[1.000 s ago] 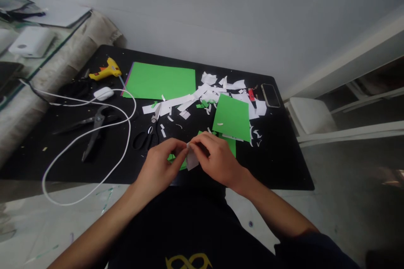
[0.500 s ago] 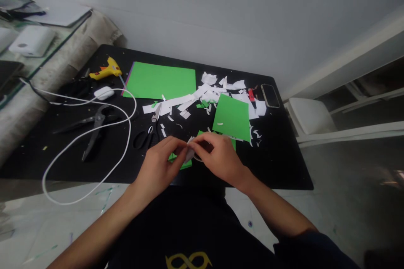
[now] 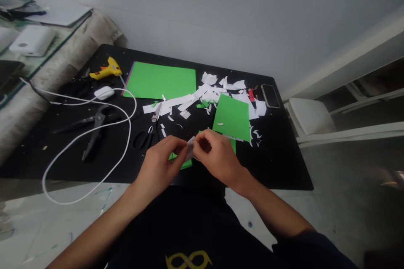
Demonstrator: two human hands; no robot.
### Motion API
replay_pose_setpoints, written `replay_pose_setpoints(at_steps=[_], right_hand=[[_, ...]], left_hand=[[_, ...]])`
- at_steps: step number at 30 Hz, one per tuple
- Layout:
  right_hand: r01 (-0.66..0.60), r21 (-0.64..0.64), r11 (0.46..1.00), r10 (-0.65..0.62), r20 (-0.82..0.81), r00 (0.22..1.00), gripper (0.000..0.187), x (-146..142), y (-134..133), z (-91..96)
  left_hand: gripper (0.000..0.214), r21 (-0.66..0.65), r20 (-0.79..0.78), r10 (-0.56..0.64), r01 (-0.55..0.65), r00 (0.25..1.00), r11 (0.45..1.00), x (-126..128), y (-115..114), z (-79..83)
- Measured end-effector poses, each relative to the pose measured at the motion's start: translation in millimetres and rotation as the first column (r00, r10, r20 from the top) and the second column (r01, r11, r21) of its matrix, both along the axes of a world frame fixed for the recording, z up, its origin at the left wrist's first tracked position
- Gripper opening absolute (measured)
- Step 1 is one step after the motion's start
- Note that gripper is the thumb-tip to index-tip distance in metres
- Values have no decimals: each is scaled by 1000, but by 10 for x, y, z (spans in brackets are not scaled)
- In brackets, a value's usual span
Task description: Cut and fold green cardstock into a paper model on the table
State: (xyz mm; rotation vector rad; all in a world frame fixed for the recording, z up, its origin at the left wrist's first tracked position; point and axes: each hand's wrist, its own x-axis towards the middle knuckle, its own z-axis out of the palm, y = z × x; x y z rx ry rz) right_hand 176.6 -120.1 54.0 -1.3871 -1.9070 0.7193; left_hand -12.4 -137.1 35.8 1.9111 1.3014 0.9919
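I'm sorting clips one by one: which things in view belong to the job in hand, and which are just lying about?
Likely in the job:
small white paper piece, between left hand and right hand
green paper beneath it
perhaps the nearby scissors

Seemingly just lying about:
phone
yellow glue gun
white cable
white scraps
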Motion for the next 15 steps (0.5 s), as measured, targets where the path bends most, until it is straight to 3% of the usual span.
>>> replay_pose_setpoints(at_steps=[6, 11, 13, 15], right_hand=[[123, 58, 991, -126, 44, 991, 8, 278, 107, -50], [109, 63, 992, -113, 66, 991, 16, 429, 151, -121], [83, 5, 997, -83, -19, 996, 18, 381, 121, -95], [21, -160, 987, -53, -197, 979, 18, 293, 84, -44]], left_hand=[[16, -256, 158, 147, -103, 976, 961, -130, 46, 62], [21, -403, 300, 166, -32, 939, 915, -205, 79, 126], [21, -410, 328, 147, 0, 933, 912, -203, 86, 143], [21, -396, 337, 128, 17, 933, 918, -186, 96, 152]])
